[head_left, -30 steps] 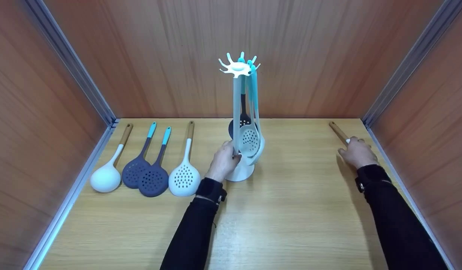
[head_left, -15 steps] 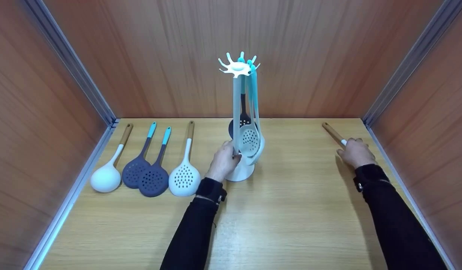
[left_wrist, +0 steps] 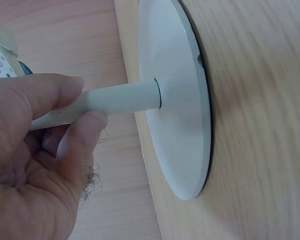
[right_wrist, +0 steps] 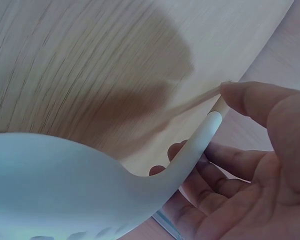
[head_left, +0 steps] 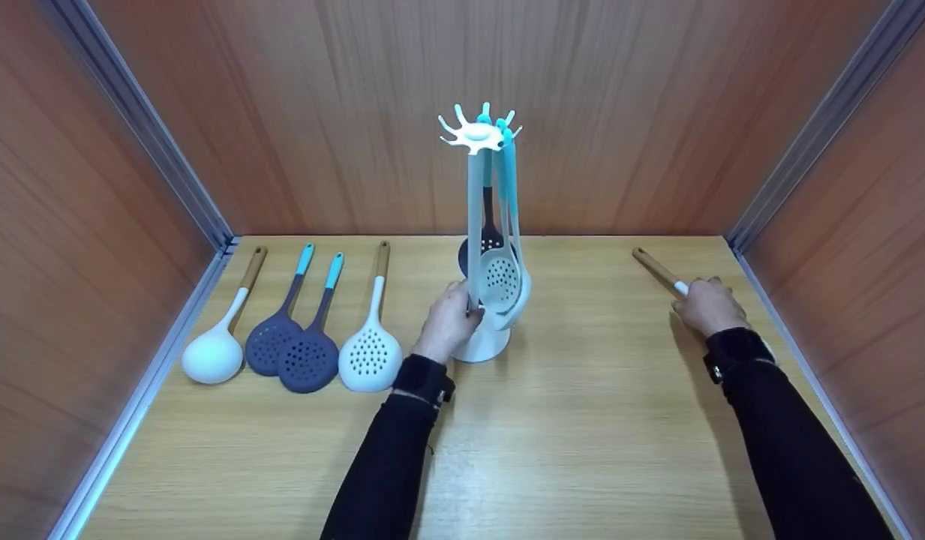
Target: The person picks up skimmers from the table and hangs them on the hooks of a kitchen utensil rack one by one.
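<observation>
Near the middle of the head view stands a white utensil stand [head_left: 475,225]. My left hand [head_left: 448,319] grips the lower part of its pole [left_wrist: 125,98], just above the round base [left_wrist: 177,135]. Several utensils with turquoise handles hang from its hooks, among them a grey skimmer [head_left: 500,281] and a dark skimmer [head_left: 491,238]. At the right, my right hand [head_left: 710,306] holds a white slotted spoon [right_wrist: 65,185] by its neck, thumb on one side and fingers underneath. Its wooden handle [head_left: 655,268] points to the back left. Only the edge of its holes shows.
Left of the stand lie a white ladle [head_left: 211,357], two overlapping dark skimmers [head_left: 307,360] [head_left: 269,341] and a white skimmer [head_left: 370,360]. Wood-grain panels [head_left: 342,112] enclose the table [head_left: 567,435] at the back and both sides.
My right hand has moved slightly left, and the wooden handle of the slotted spoon has shifted left with it. My left hand stays in place on the stand's pole.
</observation>
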Available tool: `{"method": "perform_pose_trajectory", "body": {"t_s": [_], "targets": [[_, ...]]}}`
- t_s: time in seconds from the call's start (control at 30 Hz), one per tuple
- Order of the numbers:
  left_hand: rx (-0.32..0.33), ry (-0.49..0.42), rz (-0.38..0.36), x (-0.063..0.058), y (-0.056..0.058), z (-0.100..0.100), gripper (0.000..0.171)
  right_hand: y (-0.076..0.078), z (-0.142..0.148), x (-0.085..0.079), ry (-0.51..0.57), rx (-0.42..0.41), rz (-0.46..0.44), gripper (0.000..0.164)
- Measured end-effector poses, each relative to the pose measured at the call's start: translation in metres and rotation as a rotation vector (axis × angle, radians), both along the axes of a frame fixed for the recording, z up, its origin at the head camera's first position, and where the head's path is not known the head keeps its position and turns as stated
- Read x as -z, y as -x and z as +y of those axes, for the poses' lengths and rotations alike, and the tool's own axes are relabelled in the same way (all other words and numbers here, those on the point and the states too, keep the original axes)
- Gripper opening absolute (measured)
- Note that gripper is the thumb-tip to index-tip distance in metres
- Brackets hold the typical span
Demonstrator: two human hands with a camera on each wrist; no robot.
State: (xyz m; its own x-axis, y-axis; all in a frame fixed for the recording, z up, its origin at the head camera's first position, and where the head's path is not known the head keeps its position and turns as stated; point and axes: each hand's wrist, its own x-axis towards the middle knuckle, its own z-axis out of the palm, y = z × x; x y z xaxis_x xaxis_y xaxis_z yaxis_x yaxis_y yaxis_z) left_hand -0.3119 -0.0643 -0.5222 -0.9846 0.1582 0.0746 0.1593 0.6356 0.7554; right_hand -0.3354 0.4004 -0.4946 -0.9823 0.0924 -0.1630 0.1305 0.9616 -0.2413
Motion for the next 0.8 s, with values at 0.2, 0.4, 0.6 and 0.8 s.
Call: {"method": "perform_pose_trajectory", "body": {"t_s": [0.2, 0.4, 0.6, 0.8], "targets": [[-0.009, 0.007, 0.002, -0.0008, -0.0009, 0.0000, 0.054, 0.0004, -0.0023, 0.0003, -0.010, -0.009, 0.003, 0.046], [-0.014, 0.004, -0.025, -0.0013, 0.0000, 0.0001, 0.055, -0.0013, -0.0052, -0.0012, -0.003, -0.023, 0.000, 0.038], [-0.004, 0.009, -0.001, 0.0002, 0.0005, -0.0009, 0.056, -0.0021, -0.0062, -0.0011, 0.003, -0.066, 0.002, 0.026], [0.011, 0.009, 0.039, 0.0015, -0.0002, -0.0021, 0.056, -0.0024, -0.0076, 0.0007, -0.012, -0.102, 0.033, 0.017]]}}
